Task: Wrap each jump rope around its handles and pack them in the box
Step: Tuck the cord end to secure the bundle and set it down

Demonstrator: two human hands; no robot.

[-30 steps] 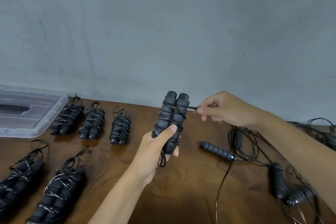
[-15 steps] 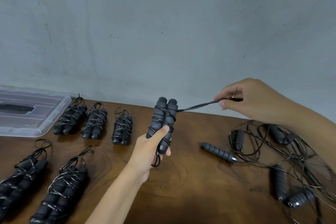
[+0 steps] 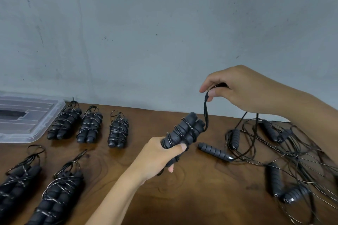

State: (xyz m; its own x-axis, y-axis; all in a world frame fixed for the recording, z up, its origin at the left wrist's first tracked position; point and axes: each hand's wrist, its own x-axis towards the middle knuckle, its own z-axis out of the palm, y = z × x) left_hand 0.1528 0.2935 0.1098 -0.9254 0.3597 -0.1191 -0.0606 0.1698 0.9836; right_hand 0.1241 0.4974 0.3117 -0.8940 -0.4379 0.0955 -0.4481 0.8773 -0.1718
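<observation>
Gripping wrapped handles (image 3: 184,133), left hand (image 3: 157,155); right hand (image 3: 243,91) pinches cord (image 3: 206,109) above.

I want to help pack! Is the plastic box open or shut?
Shut, it seems. The clear plastic box by the wall shows a flat lid on top; no wrapped ropes visibly inside.

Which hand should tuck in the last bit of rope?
Probably the right hand. It already pinches the loose rope end above the bundle, while the left hand is busy gripping the bundle's handles.
</observation>
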